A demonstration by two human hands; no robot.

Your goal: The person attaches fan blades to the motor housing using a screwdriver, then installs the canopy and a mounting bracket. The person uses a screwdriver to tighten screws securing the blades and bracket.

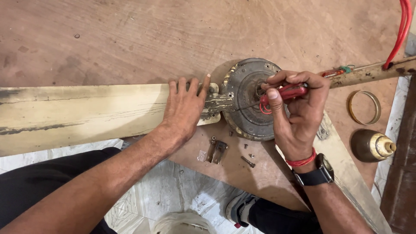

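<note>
At the bottom of the frame, your knees and one shoe (239, 208) sat at the near edge of the wooden board (130, 34) that served as your desk. Just beyond, at lower centre, a small metal bracket (216, 151) and loose screws (248, 161) lay on the board, apart from both hands.

Your left hand (185, 108) lay flat, fingers spread, pressing the fan blade (78, 112) where it met its mounting arm, left of centre. That grip was wide and held nothing.

Your right hand (299, 110) was closed around the red-handled screwdriver (284, 93). Its long axis ran nearly level, handle to the right, shaft pointing left and slightly down toward the blade's mounting arm. The fan motor housing (249, 99) lay at centre, directly under and left of that grip, between the two hands. The right hand was the nearer to it.

Farther off, at right, a brass ring (364, 107) and a dark cup-shaped cover (372, 145) rested well apart from the motor. A rod (372, 71) ran from the housing to the upper right, where a red cable (401, 34) rose out of frame.
</note>
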